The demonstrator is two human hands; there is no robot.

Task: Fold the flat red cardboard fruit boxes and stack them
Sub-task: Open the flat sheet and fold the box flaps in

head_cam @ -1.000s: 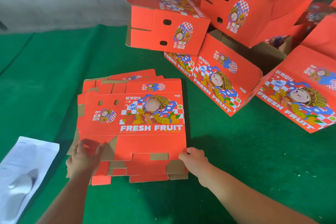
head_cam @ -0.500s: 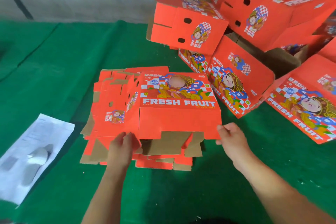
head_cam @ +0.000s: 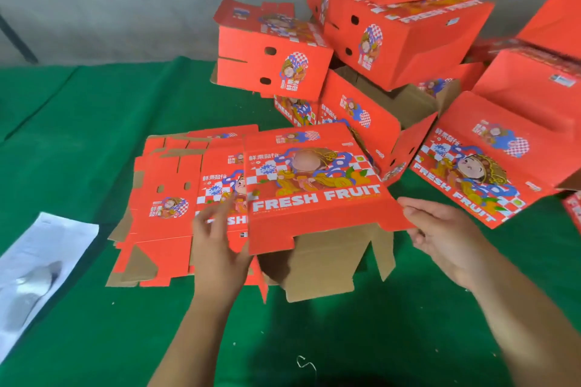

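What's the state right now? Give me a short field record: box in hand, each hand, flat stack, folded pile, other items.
box in hand: opened box, lifted above the flat stack, brown bottom flaps hanging open
left hand: at the box's left edge, blurred, grip unclear
right hand: pinches the box's right bottom corner
flat stack: on the green cloth, left of the box
folded pile: heaped behind and to the right
other: white bag at left edge

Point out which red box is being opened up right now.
The box lifted off the flat stack, its FRESH FRUIT panel up and brown flaps hanging beneath. The right hand pinches its corner; the rest lie flat or sit folded behind.
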